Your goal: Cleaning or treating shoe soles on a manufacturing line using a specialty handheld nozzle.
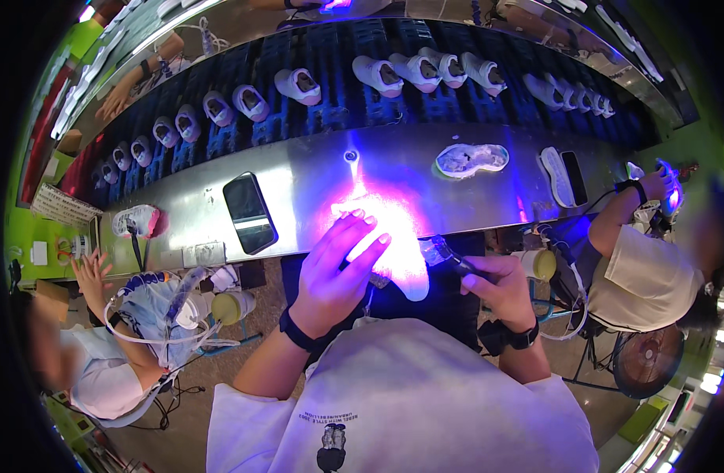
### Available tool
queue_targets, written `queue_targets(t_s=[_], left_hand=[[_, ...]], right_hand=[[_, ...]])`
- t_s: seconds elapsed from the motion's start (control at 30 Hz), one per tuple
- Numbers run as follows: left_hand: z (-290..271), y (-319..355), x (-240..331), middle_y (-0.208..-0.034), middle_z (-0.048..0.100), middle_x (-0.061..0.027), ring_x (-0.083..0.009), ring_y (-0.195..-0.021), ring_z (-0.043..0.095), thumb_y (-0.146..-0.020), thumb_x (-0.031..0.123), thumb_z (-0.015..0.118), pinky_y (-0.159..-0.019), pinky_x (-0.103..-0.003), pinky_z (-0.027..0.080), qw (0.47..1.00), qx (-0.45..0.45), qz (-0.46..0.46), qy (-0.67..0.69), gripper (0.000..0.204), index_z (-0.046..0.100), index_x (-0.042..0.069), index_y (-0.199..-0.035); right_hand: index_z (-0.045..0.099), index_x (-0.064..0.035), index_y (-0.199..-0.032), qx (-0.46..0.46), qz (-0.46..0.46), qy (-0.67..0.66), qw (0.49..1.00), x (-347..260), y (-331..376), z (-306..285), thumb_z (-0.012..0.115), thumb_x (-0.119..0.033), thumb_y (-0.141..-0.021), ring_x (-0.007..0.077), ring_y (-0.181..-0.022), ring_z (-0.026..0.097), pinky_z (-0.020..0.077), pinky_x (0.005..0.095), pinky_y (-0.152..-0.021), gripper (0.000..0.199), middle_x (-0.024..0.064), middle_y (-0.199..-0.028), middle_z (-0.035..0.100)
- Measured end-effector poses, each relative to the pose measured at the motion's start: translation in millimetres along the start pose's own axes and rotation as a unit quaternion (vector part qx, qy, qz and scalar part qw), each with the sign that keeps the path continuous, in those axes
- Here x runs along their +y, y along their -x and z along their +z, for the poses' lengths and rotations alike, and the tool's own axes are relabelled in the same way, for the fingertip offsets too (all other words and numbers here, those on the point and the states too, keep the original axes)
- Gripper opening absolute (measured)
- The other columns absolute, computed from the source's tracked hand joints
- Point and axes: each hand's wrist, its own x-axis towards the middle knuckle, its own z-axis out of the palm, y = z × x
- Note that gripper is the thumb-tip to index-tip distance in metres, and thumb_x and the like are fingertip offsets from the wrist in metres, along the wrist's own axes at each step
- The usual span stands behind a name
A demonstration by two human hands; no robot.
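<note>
Left grip: holding the glowing sole-shaped piece, partly beneath and right of it.
Right grip: wrapped round a dark-handled brush, tip leftward at the piece.
Brushwork: best light, even, clear of left grip.

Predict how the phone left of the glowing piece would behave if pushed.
The phone would probably slide, as it lies flat on a smooth, shiny bench. It seems unlikely to roll or tip, being broad and thin. Its slab shape suggests it would be stiff, not floppy.
</note>
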Motion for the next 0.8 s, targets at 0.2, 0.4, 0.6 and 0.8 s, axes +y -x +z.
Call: queue_targets(t_s=[0.2,0.4,0.6,0.8], left_hand=[[7.3,5.1,-1.9,-0.13,0.064,-0.0148,-0.0377,-0.124,0.062,-0.07,-0.009,0.071,-0.104,-0.046,0.053,0.998,-0.012,-0.058,-0.002,0.061,0.069,0.011,-0.128],[13.1,0.0,3.1,-0.13,0.065,-0.0136,-0.0335,-0.123,0.064,-0.068,-0.012,0.071,-0.101,-0.041,0.056,0.991,-0.041,-0.129,-0.015,0.063,0.07,0.011,-0.127],[22.2,-7.4,6.0,-0.129,0.066,-0.0126,-0.0318,-0.115,0.068,-0.068,-0.007,0.077,-0.096,-0.04,0.057,0.981,-0.072,-0.167,-0.071,0.064,0.07,0.013,-0.128],[20.0,-15.6,9.6,-0.126,0.067,-0.0146,-0.0308,-0.112,0.069,-0.068,-0.006,0.077,-0.094,-0.038,0.057,0.972,-0.099,-0.213,-0.021,0.063,0.071,0.012,-0.128]], right_hand=[[0.074,0.0057,-0.114,-0.016,0.017,-0.007,1.0,13.7,4.9,2.0,0.072,-0.013,-0.092,0.0082,-0.073,0.063,0.0477,0.0233,-0.067,0.028,0.0031,-0.08,0.071],[0.074,0.004,-0.115,-0.006,0.042,-0.017,0.999,28.3,12.6,-0.1,0.075,-0.009,-0.091,0.006,-0.075,0.061,0.0465,0.0223,-0.066,0.027,0.002,-0.082,0.071],[0.075,0.0005,-0.115,0.067,-0.029,0.063,0.995,42.1,8.8,-3.6,0.08,-0.007,-0.087,0.0081,-0.071,0.058,0.0447,0.0256,-0.063,0.03,0.0022,-0.079,0.067],[0.075,-0.0013,-0.115,0.065,-0.104,0.194,0.973,12.2,0.2,-21.4,0.081,-0.004,-0.083,0.0122,-0.067,0.055,0.0424,0.0279,-0.062,0.033,0.0055,-0.076,0.063]])
